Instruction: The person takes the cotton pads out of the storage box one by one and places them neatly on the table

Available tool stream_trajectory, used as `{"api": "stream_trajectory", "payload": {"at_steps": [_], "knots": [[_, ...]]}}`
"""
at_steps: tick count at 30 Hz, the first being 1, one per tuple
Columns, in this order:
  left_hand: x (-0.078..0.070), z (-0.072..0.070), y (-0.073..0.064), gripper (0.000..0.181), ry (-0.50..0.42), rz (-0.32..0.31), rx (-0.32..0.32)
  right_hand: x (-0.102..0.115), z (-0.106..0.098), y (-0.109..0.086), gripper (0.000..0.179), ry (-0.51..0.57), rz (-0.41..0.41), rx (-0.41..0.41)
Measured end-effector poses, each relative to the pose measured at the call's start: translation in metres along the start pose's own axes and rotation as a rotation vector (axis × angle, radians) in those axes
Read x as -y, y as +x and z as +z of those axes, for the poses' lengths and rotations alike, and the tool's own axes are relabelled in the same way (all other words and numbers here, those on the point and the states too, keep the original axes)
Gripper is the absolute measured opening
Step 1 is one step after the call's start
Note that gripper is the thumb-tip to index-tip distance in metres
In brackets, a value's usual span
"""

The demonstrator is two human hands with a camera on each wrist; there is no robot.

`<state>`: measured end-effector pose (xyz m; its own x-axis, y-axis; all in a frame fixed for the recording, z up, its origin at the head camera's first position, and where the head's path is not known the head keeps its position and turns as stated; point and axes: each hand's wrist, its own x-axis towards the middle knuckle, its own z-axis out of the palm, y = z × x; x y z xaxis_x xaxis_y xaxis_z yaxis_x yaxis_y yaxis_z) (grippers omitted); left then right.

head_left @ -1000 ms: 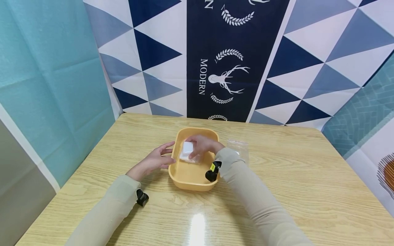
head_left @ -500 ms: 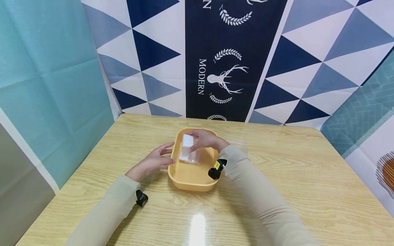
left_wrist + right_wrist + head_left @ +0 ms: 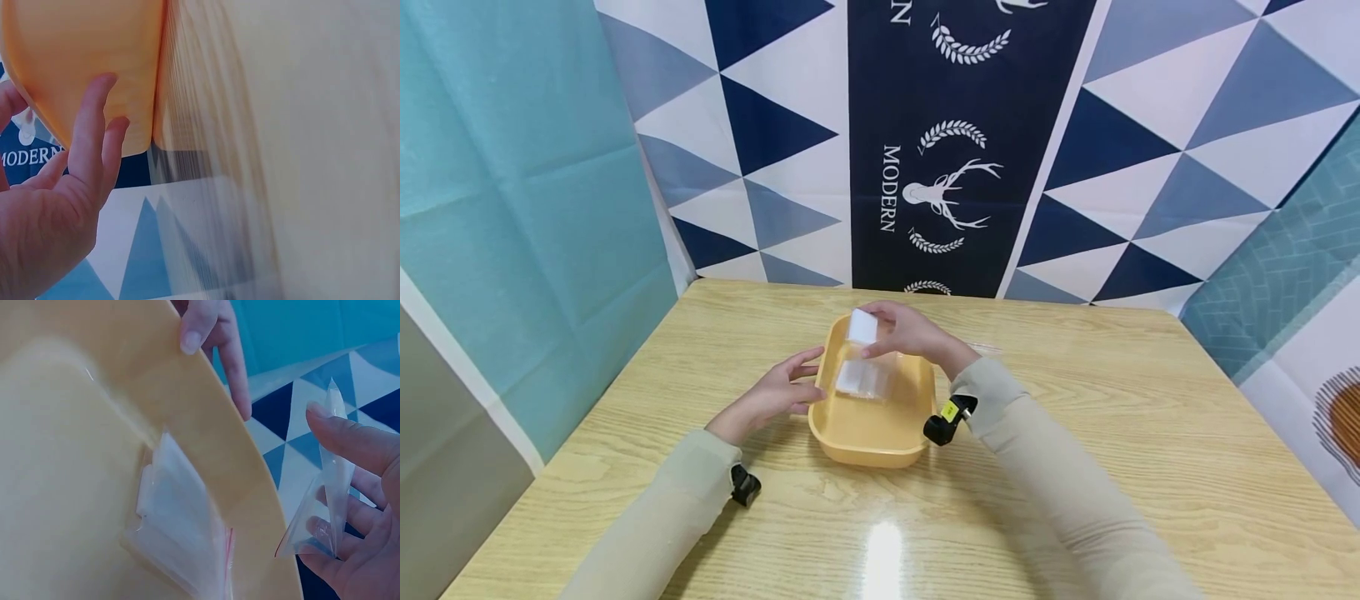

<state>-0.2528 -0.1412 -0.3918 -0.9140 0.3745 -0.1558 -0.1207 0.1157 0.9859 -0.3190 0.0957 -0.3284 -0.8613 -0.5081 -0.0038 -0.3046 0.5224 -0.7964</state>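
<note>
A yellow plastic tub (image 3: pixel 868 429) stands on the table. My left hand (image 3: pixel 767 395) holds its left wall, with the thumb at the rim and the fingers along the outside, as the left wrist view shows. My right hand (image 3: pixel 917 335) pinches a clear zip bag (image 3: pixel 862 326) with something flat and white in it, raised over the tub's far left part. Below it, a similar clear bag (image 3: pixel 178 512) with white contents and a red seal line lies on the tub floor against the wall. What exactly is inside the bags cannot be told.
Another clear zip bag (image 3: pixel 983 348) lies on the wooden table (image 3: pixel 1120 417) right of the tub, mostly hidden behind my right forearm. A patterned cloth (image 3: pixel 790 167) hangs behind the table's far edge.
My right hand has lifted the white-filled bag up and away from the tub floor, uncovering the similar bag beneath. The left hand has stayed at the tub's wall.
</note>
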Motion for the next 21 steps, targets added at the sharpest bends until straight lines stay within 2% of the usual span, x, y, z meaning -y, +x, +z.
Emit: {"api": "stream_trajectory", "payload": {"at_steps": [11,18,21], "knots": [[-0.002,0.003,-0.002,0.078,0.005,0.001,-0.005,-0.001,-0.015,-0.026,0.074,0.036,-0.041,-0.030],[0.000,0.002,-0.002,0.078,-0.018,0.005,0.005,-0.002,-0.023,-0.047,0.077,0.042,-0.033,-0.042],[0.000,0.002,-0.002,0.078,-0.019,0.011,0.008,-0.004,-0.026,-0.054,0.078,0.047,-0.060,-0.039]]}}
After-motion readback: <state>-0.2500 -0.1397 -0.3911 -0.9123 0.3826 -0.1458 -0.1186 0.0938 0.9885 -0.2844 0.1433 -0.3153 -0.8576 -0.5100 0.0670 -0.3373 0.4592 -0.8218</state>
